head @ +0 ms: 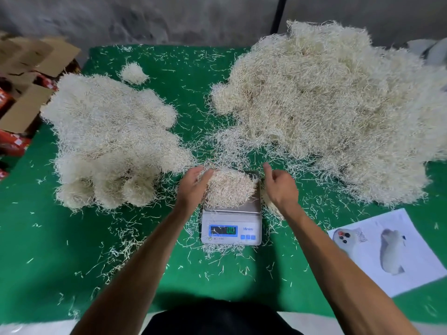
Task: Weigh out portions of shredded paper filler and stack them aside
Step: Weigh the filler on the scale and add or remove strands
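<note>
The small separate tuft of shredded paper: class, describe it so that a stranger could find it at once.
Start at the green table and find the left heap of stacked portions. Just beyond its far edge lies the small tuft, alone on bare green. Unlike its neighbours, it touches no pile.

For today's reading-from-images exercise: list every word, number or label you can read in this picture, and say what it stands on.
Scale brand word beside the display: blurred, unreadable.
Scale display digits: lit green, too blurred to read.
Small print under the display: too small.
Printed sheet: pictures and a code-like square, no readable text.
Red boxes: labels unreadable.
</note>
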`<state>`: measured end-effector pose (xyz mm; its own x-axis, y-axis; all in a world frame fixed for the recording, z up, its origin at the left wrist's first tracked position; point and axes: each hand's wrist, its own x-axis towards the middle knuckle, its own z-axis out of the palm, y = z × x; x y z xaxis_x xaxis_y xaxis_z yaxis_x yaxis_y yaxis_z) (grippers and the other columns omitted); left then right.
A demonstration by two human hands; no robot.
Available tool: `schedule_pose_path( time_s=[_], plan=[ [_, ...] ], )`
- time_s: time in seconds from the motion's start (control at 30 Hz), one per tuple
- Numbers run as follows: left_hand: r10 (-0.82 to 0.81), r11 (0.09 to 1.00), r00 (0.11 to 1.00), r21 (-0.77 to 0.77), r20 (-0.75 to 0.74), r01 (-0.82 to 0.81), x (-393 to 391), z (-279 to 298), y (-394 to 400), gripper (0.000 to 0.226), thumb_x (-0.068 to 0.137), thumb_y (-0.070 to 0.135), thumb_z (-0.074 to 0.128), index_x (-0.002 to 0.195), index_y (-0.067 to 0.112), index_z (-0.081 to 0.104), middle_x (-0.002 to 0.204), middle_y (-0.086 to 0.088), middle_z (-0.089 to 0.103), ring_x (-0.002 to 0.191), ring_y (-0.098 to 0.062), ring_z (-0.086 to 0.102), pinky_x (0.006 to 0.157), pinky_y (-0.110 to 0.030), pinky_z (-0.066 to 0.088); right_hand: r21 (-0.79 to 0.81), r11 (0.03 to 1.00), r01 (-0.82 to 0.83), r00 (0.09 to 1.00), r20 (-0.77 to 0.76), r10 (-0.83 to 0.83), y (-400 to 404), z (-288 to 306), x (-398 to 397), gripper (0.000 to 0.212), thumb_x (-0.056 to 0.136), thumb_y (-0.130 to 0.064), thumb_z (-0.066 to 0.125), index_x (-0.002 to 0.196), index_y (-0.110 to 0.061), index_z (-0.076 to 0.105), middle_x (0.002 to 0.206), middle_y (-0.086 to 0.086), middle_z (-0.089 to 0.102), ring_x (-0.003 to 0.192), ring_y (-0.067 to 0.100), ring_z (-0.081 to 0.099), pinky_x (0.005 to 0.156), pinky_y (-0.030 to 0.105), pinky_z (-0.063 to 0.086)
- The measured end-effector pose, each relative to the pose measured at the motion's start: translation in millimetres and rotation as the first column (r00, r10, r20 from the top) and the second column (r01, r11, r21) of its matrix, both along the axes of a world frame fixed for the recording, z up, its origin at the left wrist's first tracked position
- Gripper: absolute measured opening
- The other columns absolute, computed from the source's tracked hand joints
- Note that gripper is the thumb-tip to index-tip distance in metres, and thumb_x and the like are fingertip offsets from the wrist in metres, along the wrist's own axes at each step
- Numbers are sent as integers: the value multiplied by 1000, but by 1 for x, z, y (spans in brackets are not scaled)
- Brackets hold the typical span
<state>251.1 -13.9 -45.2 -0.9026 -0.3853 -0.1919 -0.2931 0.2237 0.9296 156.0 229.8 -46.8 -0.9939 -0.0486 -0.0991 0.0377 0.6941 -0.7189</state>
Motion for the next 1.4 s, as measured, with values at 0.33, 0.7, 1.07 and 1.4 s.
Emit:
schedule_pose_path(
  time_s=[0.33,0.7,1.07,1.4],
  plan=[
    [-28,996,999,87,-30,30,10,-5,-2,57,94,53,64,135,14,57,132,-2,64,107,-4,65,84,-15,55,48,994,-102,991,97,97,-11,-2,11,58,107,-59,30,79,-14,55,65,2,57,52,19,51,58,37,58],
    [-12,995,997,94,-82,20,17,1,-3,46,105,49,46,74,15,49,61,9,39,51,-9,32,50,-21,28,-36,997,-61,994,84,64,-3,-4,9,52,107,-56,35,80,-15,52,68,4,61,58,25,65,61,41,61],
    [30,999,997,37,-65,-28,10,-5,2,64,97,66,46,105,4,55,77,3,55,64,-6,49,56,-26,49,-81,996,-29,986,162,42,0,-5,13,45,101,-59,49,90,-18,63,76,7,71,60,22,66,68,52,63],
    [-469,603,786,-505,402,618,-44,-2,42,128,63,62,85,152,58,-8,169,2,-3,154,-33,0,119,-66,13,-259,935,-244,894,312,320,-41,11,17,24,101,-40,64,99,-18,54,67,9,67,54,20,63,54,39,58]
  ],
)
